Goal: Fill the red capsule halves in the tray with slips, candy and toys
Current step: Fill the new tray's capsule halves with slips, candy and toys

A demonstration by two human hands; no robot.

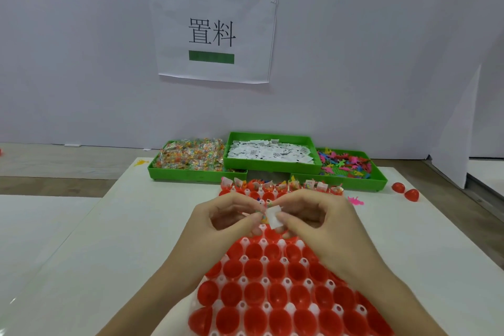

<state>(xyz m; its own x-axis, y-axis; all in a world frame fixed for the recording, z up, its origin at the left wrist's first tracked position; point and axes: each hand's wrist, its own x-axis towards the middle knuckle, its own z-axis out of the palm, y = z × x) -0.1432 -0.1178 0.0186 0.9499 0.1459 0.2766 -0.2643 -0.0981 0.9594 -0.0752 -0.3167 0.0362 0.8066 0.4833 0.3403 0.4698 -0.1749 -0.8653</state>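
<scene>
A white tray [242, 279] of several red capsule halves [275, 270] lies in front of me. Its far row [281, 186] holds slips, candy and toys; the near halves are empty. Both hands hover over the tray's middle, fingertips together. My right hand [324, 222] pinches a white paper slip [273, 216]. My left hand [223, 219] pinches a small colourful candy packet [262, 213] next to the slip; the packet is mostly hidden by fingers.
Three green bins stand at the back: candy [191, 158] on the left, slips [270, 154] in the middle, toys [346, 165] on the right. Two closed red capsules [405, 191] lie at right. A pink toy [356, 201] and a yellow toy [141, 162] lie loose.
</scene>
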